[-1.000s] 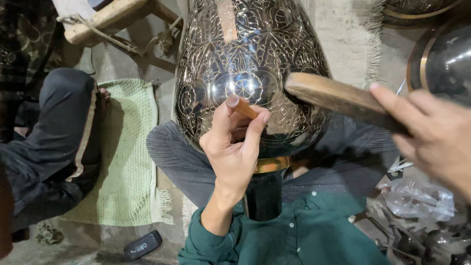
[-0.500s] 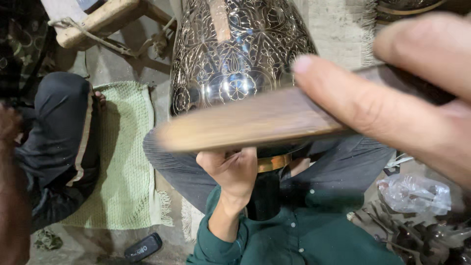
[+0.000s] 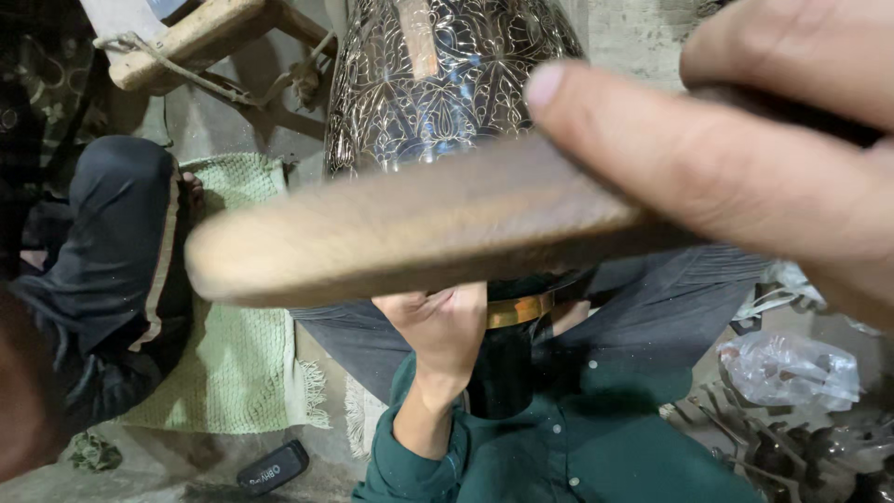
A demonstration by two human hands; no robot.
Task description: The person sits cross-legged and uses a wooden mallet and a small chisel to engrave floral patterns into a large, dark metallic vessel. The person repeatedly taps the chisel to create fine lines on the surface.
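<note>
Across the engraved vase (image 3: 447, 84), wooden mallet (image 3: 419, 233) lengthwise left-right in right hand's (image 3: 745, 158) grip; left hand's (image 3: 447, 326) grip unclear.

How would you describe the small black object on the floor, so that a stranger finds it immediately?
Start at the large engraved metal vessel at top centre, then go down left to the pale green woven mat with its white fringe. Just below the mat's lower edge lies the small black object, flat and oblong with rounded corners, the only glossy black thing on that grey floor.
</note>
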